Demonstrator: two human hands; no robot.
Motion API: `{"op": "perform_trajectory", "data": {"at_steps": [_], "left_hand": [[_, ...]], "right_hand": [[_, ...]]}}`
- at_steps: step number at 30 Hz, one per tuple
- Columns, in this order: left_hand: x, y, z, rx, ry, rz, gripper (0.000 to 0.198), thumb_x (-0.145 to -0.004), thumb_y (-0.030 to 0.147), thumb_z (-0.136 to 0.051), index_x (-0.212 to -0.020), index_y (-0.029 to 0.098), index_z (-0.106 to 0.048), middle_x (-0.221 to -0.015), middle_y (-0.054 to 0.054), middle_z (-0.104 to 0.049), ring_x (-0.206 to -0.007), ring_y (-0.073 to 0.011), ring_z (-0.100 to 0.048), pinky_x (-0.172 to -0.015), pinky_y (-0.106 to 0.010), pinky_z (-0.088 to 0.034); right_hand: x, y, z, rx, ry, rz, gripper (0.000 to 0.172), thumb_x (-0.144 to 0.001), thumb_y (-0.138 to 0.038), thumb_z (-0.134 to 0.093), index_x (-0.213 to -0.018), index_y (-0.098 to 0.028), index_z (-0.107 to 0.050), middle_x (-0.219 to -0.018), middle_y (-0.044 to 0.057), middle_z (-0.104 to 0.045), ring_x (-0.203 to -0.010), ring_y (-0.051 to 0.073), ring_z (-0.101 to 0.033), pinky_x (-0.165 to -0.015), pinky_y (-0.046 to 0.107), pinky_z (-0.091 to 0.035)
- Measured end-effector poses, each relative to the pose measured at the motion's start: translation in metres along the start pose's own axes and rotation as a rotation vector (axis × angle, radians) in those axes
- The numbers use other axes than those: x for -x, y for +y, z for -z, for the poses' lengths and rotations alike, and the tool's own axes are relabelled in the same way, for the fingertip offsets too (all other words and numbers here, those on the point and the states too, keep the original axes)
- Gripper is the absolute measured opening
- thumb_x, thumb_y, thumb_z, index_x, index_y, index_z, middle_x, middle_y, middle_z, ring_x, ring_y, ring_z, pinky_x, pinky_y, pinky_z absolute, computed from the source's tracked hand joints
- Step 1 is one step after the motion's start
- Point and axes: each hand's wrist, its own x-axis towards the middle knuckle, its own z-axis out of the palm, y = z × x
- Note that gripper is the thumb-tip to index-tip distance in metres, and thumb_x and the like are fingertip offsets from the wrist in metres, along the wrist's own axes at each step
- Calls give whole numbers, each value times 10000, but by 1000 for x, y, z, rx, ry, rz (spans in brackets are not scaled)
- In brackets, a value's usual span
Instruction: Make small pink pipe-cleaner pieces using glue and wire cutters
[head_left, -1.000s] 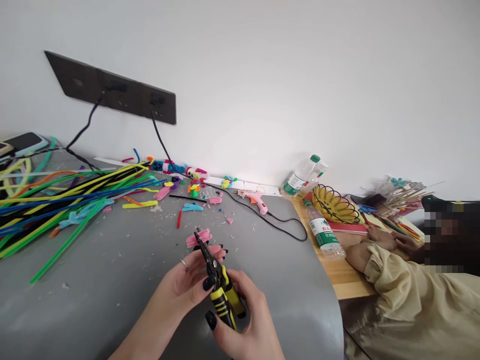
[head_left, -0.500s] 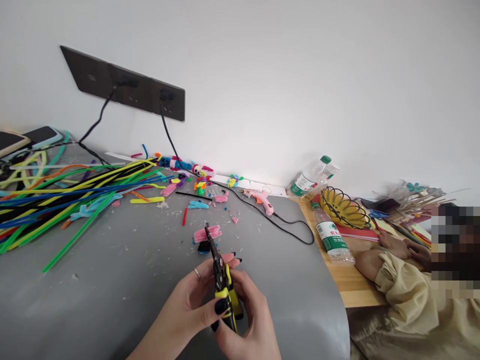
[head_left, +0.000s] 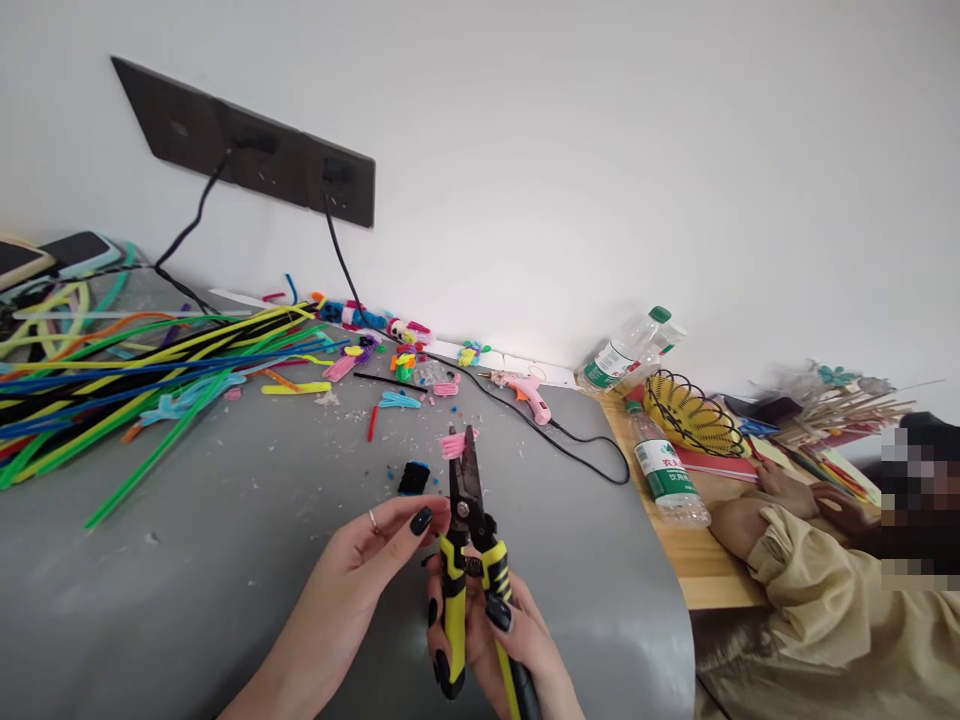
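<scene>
My right hand point(head_left: 517, 625) is wrapped round the handles of black and yellow pliers point(head_left: 463, 510). Their jaws stand apart and point away from me. At the jaw tips shows a small bundle of pink pipe cleaner pieces point(head_left: 453, 444); whether the jaws touch it I cannot tell. My left hand point(head_left: 360, 570), a ring on one finger, has its thumb pressed to the fingers beside the pliers' pivot; anything pinched there is too small to make out. A wound black bundle with blue ends point(head_left: 414, 477) lies on the grey table just beyond these fingers.
Loose pipe cleaners point(head_left: 180, 370) are heaped at left. Small colourful figures point(head_left: 405, 360) line the wall. A pink glue gun point(head_left: 529, 395) trails its cord rightwards. Plastic bottles point(head_left: 667, 475) and a yellow basket point(head_left: 686, 415) stand on a wooden table, where another person's hands point(head_left: 787, 495) rest.
The pliers have opened and turned more upright, with the right hand now alone on the handles. My left hand has come off them. The pink bundle has shifted right, away from the black one.
</scene>
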Motion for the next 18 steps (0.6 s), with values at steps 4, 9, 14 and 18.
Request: {"op": "perform_trajectory", "data": {"at_steps": [4,9,14,18], "left_hand": [[-3,2,2,-29,92,-25,479,-571,567,-951,-883,222,-841,-982,-117,-807,-1028,-329,-735,-866,-335,-592],[-6,2,5,-18,157,-38,422,-529,514,-969,-804,228,-826,-868,-85,-796,-889,-286,-751,-781,-299,-595],[-4,9,4,-98,175,-76,443,-536,563,-950,-812,237,-833,-835,-74,-780,-834,-258,-732,-744,-263,-588],[-2,12,1,-199,53,-180,423,-688,623,-858,-857,236,-842,-854,-81,-772,-883,-262,-713,-765,-250,-570]], "right_hand": [[1,9,5,70,5,30,774,-727,-886,-583,-1124,-249,-771,-893,131,-733,-851,362,-720,-736,462,-604],[-1,12,-12,-108,-64,61,926,-776,-947,-384,-1152,-182,-748,-865,137,-724,-525,227,-598,-647,440,-588],[2,16,-14,-72,-9,95,870,-826,-902,-397,-1132,-169,-753,-837,145,-722,-611,269,-648,-654,441,-591],[-4,19,11,114,80,96,713,-778,-864,-535,-1052,-255,-782,-849,121,-730,-846,354,-708,-697,457,-601]]}}
